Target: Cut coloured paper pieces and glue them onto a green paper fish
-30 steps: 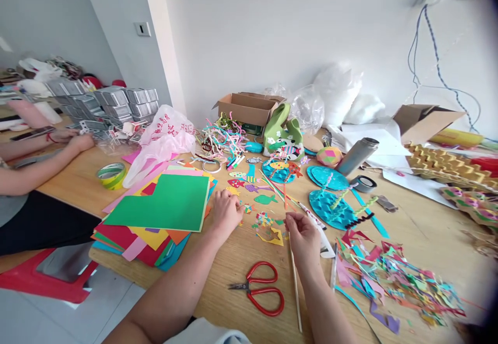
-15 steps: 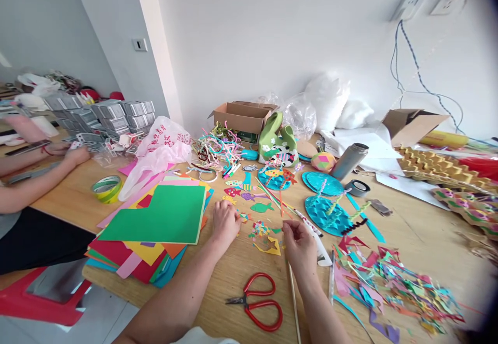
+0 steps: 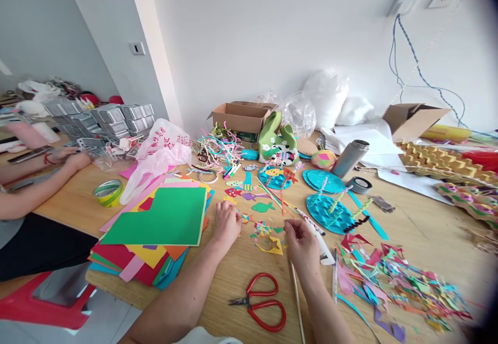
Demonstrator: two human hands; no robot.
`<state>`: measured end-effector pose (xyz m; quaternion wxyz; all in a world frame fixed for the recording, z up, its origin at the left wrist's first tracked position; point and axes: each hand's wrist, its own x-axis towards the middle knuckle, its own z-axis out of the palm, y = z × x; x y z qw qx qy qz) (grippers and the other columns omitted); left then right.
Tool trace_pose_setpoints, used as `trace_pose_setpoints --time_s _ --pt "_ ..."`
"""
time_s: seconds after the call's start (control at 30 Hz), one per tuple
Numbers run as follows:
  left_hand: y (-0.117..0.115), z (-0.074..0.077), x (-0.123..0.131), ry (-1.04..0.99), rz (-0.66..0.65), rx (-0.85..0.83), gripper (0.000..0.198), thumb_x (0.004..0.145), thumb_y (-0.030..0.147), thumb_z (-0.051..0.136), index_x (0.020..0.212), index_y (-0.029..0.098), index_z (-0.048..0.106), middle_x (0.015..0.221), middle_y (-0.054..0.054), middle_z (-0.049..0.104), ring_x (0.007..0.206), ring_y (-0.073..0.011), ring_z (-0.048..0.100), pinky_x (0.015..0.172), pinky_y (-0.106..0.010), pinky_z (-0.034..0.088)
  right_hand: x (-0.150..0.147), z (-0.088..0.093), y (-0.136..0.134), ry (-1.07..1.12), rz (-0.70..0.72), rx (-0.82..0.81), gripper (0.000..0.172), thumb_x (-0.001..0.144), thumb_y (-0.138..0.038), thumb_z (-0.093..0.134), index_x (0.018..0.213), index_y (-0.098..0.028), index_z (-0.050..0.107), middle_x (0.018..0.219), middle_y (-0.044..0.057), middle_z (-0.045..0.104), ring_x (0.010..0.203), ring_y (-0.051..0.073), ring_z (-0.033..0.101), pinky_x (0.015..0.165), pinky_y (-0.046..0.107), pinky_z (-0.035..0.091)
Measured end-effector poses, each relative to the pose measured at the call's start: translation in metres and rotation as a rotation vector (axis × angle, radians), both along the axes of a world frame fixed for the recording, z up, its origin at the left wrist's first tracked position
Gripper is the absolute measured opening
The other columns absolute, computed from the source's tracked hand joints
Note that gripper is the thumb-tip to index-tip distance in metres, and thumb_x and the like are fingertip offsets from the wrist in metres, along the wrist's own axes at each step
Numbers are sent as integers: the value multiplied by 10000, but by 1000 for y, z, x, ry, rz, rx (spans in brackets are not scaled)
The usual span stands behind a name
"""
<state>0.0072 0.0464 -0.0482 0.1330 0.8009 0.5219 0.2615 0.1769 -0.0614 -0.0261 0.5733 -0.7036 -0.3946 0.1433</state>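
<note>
Many paper bits (image 3: pixel 263 228) lie on the table (image 3: pixel 221 277) between the left hand (image 3: pixel 227 224) and right hand (image 3: pixel 302 241), likely so both can reach them. The left's fingers curl beside a small patchwork fish (image 3: pixel 246 218); the right's fingertips are pinched together. Whether either hand grips anything, I cannot tell.

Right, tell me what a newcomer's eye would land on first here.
Probably the big green sheet atop the stack of colored paper, left of the person's left hand. Next, the red-handled scissors lying low in the picture, and the bright heap of paper scraps to the right of the right hand.
</note>
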Motion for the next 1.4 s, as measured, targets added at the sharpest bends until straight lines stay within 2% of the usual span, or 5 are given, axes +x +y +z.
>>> trace_pose_setpoints --time_s 0.33,0.7,0.83,1.1,1.4 --pt "3 -6 1 -123 -57 -2 119 715 79 672 697 185 620 928 -63 594 993 -231 491 889 -387 402 2 -2 0 7 18 -15 267 769 -433 541 805 -177 610 677 52 627 590 193 560 544 311 433" --pt "12 -2 -2 -425 -56 -327 60 724 123 624 694 164 592 728 -12 608 738 -151 558 709 -280 437 2 -2 1 170 77 23 316 719 -480 613 786 -172 619 673 44 626 620 190 570 579 313 443" --pt "13 0 -2 -527 -122 -427 45 746 172 592 716 156 562 669 8 591 615 -117 555 595 -230 433 3 -3 1 224 120 40 363 713 -520 649 804 -170 624 683 47 633 634 188 579 583 304 444" --pt "-8 15 7 -719 -348 -544 124 694 214 665 747 159 567 717 2 600 669 -116 564 641 -233 437 -10 -4 2 392 339 22 456 678 -527 725 962 -184 627 861 87 697 792 222 642 704 337 497" --pt "-23 19 14 -780 -454 -713 248 702 256 695 890 157 567 807 -23 632 725 -131 587 665 -249 452 -13 -9 3 412 428 40 421 681 -438 732 980 -168 610 677 6 602 620 143 550 569 266 414"
